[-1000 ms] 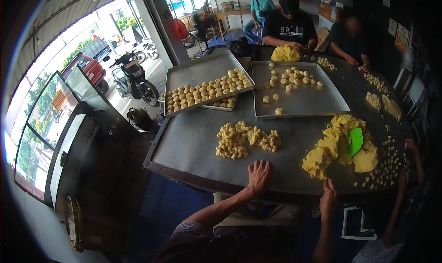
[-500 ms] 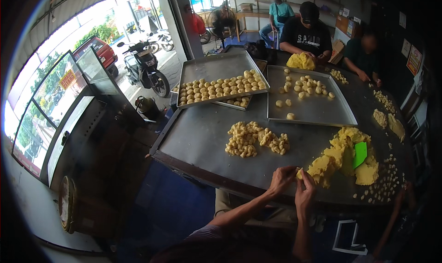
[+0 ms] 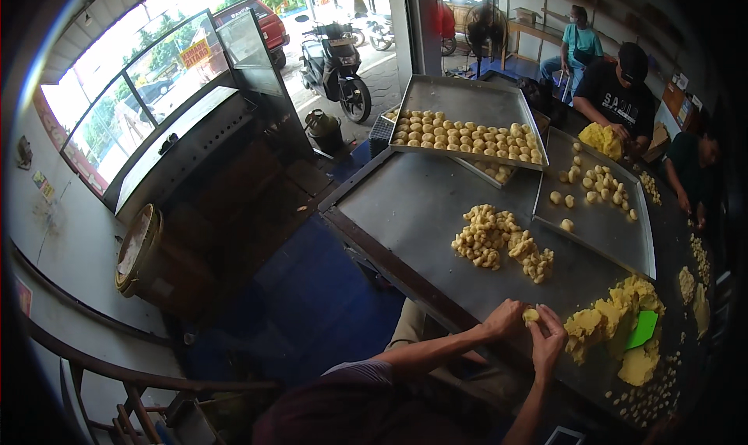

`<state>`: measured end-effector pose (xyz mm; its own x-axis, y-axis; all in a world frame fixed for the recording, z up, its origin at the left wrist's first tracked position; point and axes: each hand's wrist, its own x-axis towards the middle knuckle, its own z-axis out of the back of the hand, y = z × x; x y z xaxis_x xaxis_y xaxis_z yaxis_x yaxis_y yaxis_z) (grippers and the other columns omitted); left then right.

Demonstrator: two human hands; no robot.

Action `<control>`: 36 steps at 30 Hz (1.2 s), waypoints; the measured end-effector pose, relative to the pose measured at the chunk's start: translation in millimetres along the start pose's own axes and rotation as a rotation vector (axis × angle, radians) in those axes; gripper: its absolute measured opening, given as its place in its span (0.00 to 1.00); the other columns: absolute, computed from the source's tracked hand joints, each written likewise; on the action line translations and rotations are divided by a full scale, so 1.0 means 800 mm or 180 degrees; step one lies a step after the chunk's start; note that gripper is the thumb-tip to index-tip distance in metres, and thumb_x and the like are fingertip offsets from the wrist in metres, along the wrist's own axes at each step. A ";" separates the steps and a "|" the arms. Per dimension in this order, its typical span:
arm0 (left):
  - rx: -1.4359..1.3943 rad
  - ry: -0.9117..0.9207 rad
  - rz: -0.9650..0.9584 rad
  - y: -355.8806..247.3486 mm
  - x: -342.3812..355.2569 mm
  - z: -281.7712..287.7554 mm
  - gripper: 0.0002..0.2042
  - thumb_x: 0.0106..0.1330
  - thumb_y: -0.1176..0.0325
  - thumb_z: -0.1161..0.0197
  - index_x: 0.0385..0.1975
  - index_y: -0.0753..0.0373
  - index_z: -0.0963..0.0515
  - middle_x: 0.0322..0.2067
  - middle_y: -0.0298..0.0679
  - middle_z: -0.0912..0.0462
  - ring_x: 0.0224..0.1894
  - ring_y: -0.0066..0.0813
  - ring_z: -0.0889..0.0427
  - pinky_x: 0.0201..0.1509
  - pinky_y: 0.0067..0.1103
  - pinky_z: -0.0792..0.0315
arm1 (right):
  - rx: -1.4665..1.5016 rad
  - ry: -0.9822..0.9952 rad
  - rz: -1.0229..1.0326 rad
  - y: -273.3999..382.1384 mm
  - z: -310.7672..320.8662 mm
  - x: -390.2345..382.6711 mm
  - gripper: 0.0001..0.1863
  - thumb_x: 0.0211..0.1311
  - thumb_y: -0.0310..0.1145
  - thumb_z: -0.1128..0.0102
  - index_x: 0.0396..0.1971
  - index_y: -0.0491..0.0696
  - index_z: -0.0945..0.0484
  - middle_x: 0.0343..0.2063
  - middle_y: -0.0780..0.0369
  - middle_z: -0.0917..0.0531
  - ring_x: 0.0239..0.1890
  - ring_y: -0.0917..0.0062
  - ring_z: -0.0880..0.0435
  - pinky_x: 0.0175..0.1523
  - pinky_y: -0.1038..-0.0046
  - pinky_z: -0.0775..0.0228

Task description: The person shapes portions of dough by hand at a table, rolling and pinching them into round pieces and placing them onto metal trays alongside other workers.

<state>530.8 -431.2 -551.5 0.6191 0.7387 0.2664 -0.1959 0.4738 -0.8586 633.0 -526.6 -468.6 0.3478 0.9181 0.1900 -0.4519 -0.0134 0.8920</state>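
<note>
My left hand [image 3: 505, 320] and my right hand [image 3: 550, 337] meet over the near edge of the metal table. Between their fingertips is a small piece of yellow dough [image 3: 531, 315]; the fingers of both are closed on it. Just right of my right hand lies a large broken mound of yellow dough [image 3: 594, 326], with a bright green flat scraper [image 3: 642, 330] stuck against it. Beyond my hands sits a heap of small pale-yellow lumps [image 3: 483, 239]. Many little pale pieces [image 3: 650, 394] are scattered at the table's near right.
A metal tray [image 3: 460, 98] with rows of round dough balls overlaps another at the back. Beside it, a second tray [image 3: 600, 239] holds loose balls. Across the table a person in black [image 3: 615, 102] handles yellow dough; another [image 3: 686, 168] works at far right. A barrel-like container [image 3: 144, 250] stands left.
The view has swung left, so the table and trays appear farther right. My hands still hold the dough piece between them, now a little apart from the large mound.
</note>
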 end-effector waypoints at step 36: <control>-0.1184 0.0196 -0.0098 -0.042 -0.001 0.026 0.20 0.72 0.55 0.47 0.30 0.70 0.23 0.26 0.49 0.22 0.34 0.45 0.21 0.43 0.35 0.27 | -0.1809 -0.1127 0.0002 -0.098 0.101 -0.028 0.24 0.62 0.24 0.41 0.59 0.39 0.29 0.59 0.52 0.27 0.56 0.60 0.23 0.61 0.65 0.31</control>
<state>520.7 -437.6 -513.9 0.6672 0.6913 0.2774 0.1060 0.2805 -0.9540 726.9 -578.4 -509.7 0.5524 0.7314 0.4000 -0.7808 0.2859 0.5555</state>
